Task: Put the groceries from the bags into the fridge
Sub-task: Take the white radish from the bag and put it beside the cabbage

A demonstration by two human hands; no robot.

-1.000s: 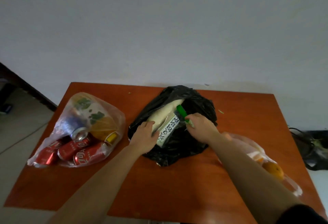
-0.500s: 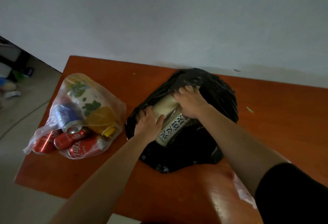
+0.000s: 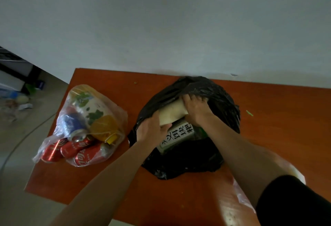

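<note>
A black plastic bag (image 3: 180, 161) lies open in the middle of the orange table (image 3: 279, 118). Inside it a pale white radish (image 3: 172, 112) lies across a white packet with black characters (image 3: 177, 136). My left hand (image 3: 150, 129) grips the radish's near end at the bag's left rim. My right hand (image 3: 196, 107) curls over the radish's far end, inside the bag's mouth. A green item (image 3: 203, 132) shows under my right wrist.
A clear bag (image 3: 82, 127) on the table's left holds red cans, a blue can, a cup and a yellow item. Another clear bag (image 3: 238, 191) lies under my right forearm. A white wall stands behind; the floor with clutter (image 3: 16, 98) is at left.
My right hand left the green-capped item and went deeper into the bag onto the radish. My left hand slid to the radish's near end. The view shifted left and closer.
</note>
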